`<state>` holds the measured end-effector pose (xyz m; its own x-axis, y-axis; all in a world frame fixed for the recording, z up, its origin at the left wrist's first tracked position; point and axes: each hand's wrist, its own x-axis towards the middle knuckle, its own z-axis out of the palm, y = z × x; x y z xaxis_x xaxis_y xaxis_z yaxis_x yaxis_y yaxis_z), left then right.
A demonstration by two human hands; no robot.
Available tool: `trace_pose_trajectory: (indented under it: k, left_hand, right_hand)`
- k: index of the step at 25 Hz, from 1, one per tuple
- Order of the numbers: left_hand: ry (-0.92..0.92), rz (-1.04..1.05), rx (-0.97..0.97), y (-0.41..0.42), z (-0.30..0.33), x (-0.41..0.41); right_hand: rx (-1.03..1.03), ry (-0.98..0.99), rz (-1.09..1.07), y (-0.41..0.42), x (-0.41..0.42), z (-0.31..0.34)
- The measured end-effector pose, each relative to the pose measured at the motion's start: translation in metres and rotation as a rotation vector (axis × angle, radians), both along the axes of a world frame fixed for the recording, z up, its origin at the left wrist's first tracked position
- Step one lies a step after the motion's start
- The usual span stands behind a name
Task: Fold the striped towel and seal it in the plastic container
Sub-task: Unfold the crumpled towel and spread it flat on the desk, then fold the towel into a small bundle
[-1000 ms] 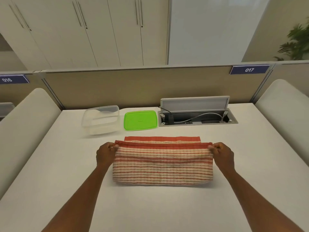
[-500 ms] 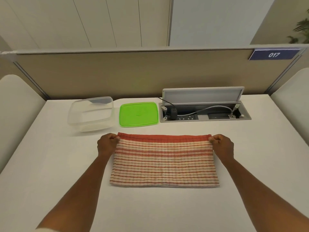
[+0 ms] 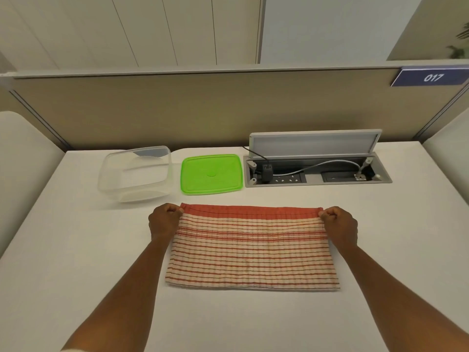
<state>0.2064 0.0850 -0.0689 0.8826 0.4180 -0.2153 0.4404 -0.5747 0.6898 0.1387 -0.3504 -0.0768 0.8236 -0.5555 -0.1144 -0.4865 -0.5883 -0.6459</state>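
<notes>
The red-and-cream striped towel (image 3: 251,247) lies flat on the white table (image 3: 76,262), folded into a wide rectangle with its red band along the far edge. My left hand (image 3: 163,221) pinches the towel's far left corner. My right hand (image 3: 338,224) pinches the far right corner. Beyond the towel to the left stands the clear plastic container (image 3: 134,172), without its lid and with nothing inside. Its green lid (image 3: 210,173) lies flat on the table just to the right of it.
An open cable well (image 3: 317,171) with a raised grey flap, a plug and a cable is set into the table at the back right. A beige partition (image 3: 203,107) closes off the far edge. Pale padded panels flank the table.
Both hands have carried the towel's upper layer away from me until its edge met the far red edge, which covers the strip seen before. The head camera has tilted down and nearer.
</notes>
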Motion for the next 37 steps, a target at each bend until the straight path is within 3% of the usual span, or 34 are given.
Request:
trace_pose_trajectory:
  k: [13, 16, 19, 22, 26, 32, 37]
  left_hand:
    - [0.198, -0.065, 0.258, -0.021, 0.007, 0.007]
    - [0.23, -0.079, 0.264, -0.024, 0.007, 0.009]
    - [0.26, -0.134, 0.232, -0.022, 0.006, 0.011]
    - [0.274, -0.18, 0.178, -0.017, 0.01, 0.014]
    - [0.255, -0.204, 0.111, -0.009, 0.016, 0.014]
    - [0.277, -0.217, 0.042, 0.0, 0.016, 0.01]
    - [0.282, -0.279, 0.042, 0.004, 0.014, 0.009]
  right_hand:
    - [-0.096, 0.166, -0.036, 0.008, 0.008, -0.007]
    - [-0.3, 0.132, -0.019, 0.021, 0.005, 0.001]
    - [-0.444, -0.025, 0.133, 0.068, -0.003, 0.011]
    - [-0.286, -0.171, 0.414, 0.154, -0.021, 0.017]
    - [-0.058, -0.073, 0.717, 0.27, -0.051, 0.018]
    - [-0.161, 0.164, 0.807, 0.339, -0.077, -0.001]
    - [-0.315, 0.038, 0.798, 0.358, -0.079, -0.007]
